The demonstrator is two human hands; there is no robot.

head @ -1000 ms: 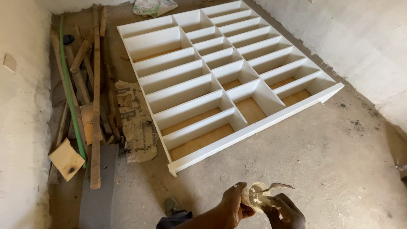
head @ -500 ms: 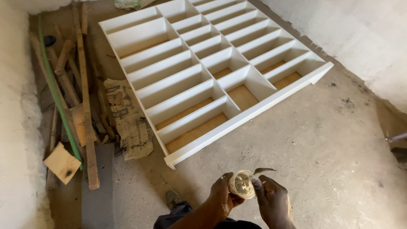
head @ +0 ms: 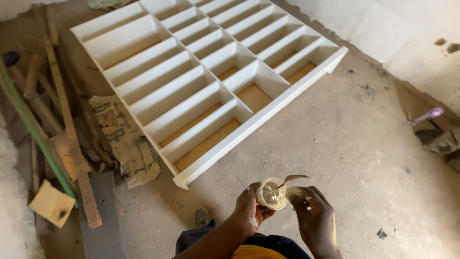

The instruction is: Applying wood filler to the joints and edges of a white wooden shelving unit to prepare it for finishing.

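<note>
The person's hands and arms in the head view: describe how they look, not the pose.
Both hands are bare, no gloves or rings visible. The left hand and forearm are sleeveless, with pale whitish smears on the fingers and wrist. The right hand has similar pale specks.

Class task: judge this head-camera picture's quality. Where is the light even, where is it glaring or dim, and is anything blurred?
Head view: soft, even daylight on the white wooden compartment frame; the pale plastered wall looks nearly washed out; the timber scrap pile sits dimmer; the small paste-filled cup in the left hand is sharp, shadows faint.
</note>
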